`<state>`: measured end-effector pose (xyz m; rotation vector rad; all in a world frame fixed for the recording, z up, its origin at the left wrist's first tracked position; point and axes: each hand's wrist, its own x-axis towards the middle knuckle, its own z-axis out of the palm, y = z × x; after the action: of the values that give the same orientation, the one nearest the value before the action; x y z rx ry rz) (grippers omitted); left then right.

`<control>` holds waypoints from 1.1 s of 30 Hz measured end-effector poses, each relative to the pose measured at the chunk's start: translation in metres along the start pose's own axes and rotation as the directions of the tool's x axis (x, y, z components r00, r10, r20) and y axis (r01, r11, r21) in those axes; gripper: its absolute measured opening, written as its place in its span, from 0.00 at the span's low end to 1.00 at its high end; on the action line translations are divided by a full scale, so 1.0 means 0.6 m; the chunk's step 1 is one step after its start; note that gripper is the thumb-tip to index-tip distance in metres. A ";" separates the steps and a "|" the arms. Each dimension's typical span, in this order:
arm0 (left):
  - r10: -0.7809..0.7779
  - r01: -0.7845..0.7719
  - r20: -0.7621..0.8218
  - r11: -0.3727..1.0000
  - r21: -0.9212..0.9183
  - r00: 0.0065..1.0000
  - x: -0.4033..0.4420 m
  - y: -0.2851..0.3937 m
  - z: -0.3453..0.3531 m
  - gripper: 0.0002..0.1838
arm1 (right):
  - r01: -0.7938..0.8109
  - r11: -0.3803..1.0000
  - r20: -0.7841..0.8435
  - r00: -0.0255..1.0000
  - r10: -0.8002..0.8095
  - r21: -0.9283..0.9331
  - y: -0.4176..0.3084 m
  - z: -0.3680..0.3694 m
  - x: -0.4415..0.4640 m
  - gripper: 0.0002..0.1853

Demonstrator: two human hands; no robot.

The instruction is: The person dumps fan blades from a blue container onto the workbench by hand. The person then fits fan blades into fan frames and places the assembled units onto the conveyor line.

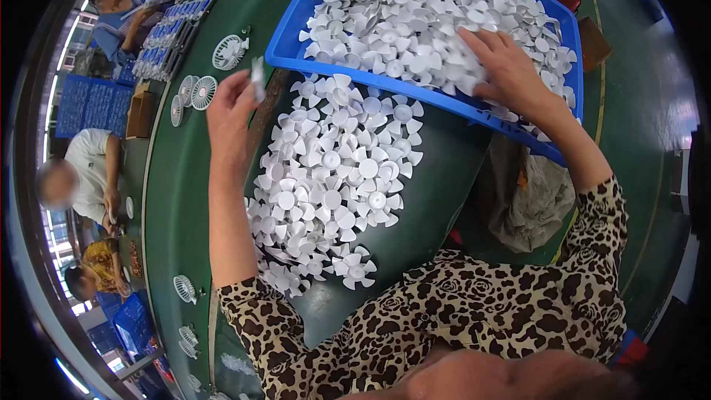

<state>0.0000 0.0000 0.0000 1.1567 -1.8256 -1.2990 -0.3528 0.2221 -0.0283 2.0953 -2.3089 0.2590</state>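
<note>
Head view: left hand (241, 96) pinched on blurred white piece (258, 80), near corner of blue bin (289, 24). Right hand (511, 74) curled at binned blades (392, 15); blurred, hold unclear. Blade pile (333, 163) on desk (438, 159); bare room toward right edge.

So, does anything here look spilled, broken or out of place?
Nothing looks clearly broken. What might seem odd is the heap of white fan blades lying loose on the green surface beside the blue tray, as if spilled; it may well have been put there on purpose, though, which one picture cannot settle.
</note>
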 end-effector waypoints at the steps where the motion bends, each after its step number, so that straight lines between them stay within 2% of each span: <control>1: 0.073 -0.073 0.038 0.997 0.002 0.997 -0.002 0.021 0.017 0.18 | 0.022 0.996 -0.037 0.999 -0.019 0.092 -0.018 0.005 0.015 0.45; 2: 0.112 -0.119 0.083 0.990 0.079 0.990 0.009 0.031 0.032 0.19 | 0.021 0.994 -0.041 0.999 -0.016 0.106 -0.039 0.006 0.032 0.45; 4: 0.180 -0.213 0.164 0.953 0.216 0.970 0.028 0.027 0.118 0.22 | -0.058 0.983 0.145 0.989 0.032 0.174 -0.044 -0.010 0.048 0.44; 5: 0.147 -0.221 0.219 0.904 0.365 0.964 0.048 0.017 0.129 0.26 | -0.031 0.975 0.132 0.991 0.002 0.221 -0.057 0.001 0.059 0.42; 7: 0.215 -0.302 0.215 0.759 0.577 0.952 0.069 0.039 0.153 0.30 | 0.090 0.936 -0.003 0.996 -0.094 0.339 -0.061 0.007 0.075 0.41; 8: 0.234 -0.347 0.259 0.696 0.628 0.937 0.081 0.028 0.158 0.37 | 0.078 0.932 0.018 0.996 -0.090 0.354 -0.058 0.013 0.076 0.42; 9: 0.236 -0.352 0.264 0.696 0.626 0.935 0.087 0.028 0.158 0.37 | 0.073 0.933 0.018 0.996 -0.085 0.353 -0.053 0.012 0.071 0.42; 10: 0.216 -0.381 0.320 0.638 0.670 0.923 0.093 0.029 0.155 0.41 | 0.062 0.942 0.007 0.998 -0.068 0.329 -0.047 0.008 0.064 0.43; 11: 0.189 -0.409 0.372 0.576 0.708 0.909 0.099 0.029 0.151 0.45 | 0.050 0.951 -0.002 0.999 -0.052 0.306 -0.041 0.004 0.058 0.44; 12: 0.011 -0.313 0.404 0.653 0.690 0.915 0.110 0.033 0.146 0.54 | 0.015 0.978 0.058 0.998 -0.027 0.210 -0.034 -0.004 0.054 0.48; 13: 0.010 -0.310 0.402 0.656 0.689 0.915 0.117 0.046 0.148 0.54 | -0.040 0.978 0.143 0.990 0.011 0.206 -0.029 -0.010 0.051 0.50; 14: -0.121 -0.279 0.449 0.635 0.721 0.885 0.126 0.059 0.152 0.56 | -0.089 0.977 0.224 0.974 0.044 0.194 -0.024 -0.013 0.052 0.52; 15: -0.248 -0.253 0.483 0.608 0.752 0.840 0.136 0.067 0.157 0.58 | -0.069 0.980 0.264 0.964 0.018 0.187 -0.017 -0.009 0.057 0.54; 16: -0.274 -0.227 0.530 0.682 0.695 0.803 0.149 0.063 0.164 0.62 | -0.064 0.981 0.262 0.965 0.014 0.184 -0.020 -0.002 0.060 0.54; 17: -0.272 -0.225 0.528 0.683 0.695 0.804 0.150 0.060 0.170 0.62 | -0.067 0.981 0.249 0.968 0.020 0.183 -0.025 0.002 0.064 0.54; 19: -0.149 -0.328 0.641 0.760 0.562 0.753 0.148 0.064 0.186 0.63 | -0.107 0.968 0.223 0.973 0.055 0.228 -0.037 0.002 0.076 0.55; 21: -0.155 -0.320 0.648 0.770 0.552 0.745 0.135 0.065 0.187 0.63 | 0.010 0.946 0.035 0.999 -0.022 0.323 -0.024 0.030 0.088 0.54; 24: 0.004 -0.238 0.637 0.929 0.283 0.771 0.111 0.065 0.188 0.61 | 0.010 0.909 -0.032 0.999 0.004 0.417 -0.030 0.042 0.096 0.55; 28: 0.097 -0.328 0.652 0.913 0.243 0.752 0.090 0.075 0.212 0.57 | -0.028 0.844 -0.028 0.998 0.050 0.535 -0.063 0.022 0.112 0.54; 29: 0.086 -0.250 0.629 0.952 0.178 0.772 0.088 0.075 0.216 0.55 | -0.049 0.820 -0.011 0.998 0.067 0.570 -0.067 0.017 0.118 0.52; 30: 0.069 -0.172 0.607 0.979 0.112 0.791 0.085 0.076 0.221 0.53 | 0.016 0.800 -0.080 0.996 0.040 0.599 -0.070 0.023 0.124 0.51; 31: 0.093 -0.060 0.559 0.995 -0.078 0.824 0.078 0.079 0.229 0.50 | 0.084 0.778 -0.150 0.989 0.013 0.623 -0.070 0.030 0.133 0.51; 33: 0.351 -0.395 0.461 0.918 -0.001 0.815 0.088 0.079 0.237 0.48 | 0.086 0.668 -0.115 0.993 0.000 0.739 -0.067 0.027 0.153 0.46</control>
<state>-0.1583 0.0170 -0.0030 0.5042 -2.3298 -1.3254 -0.3210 0.1260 -0.0287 2.3127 -2.3009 1.5153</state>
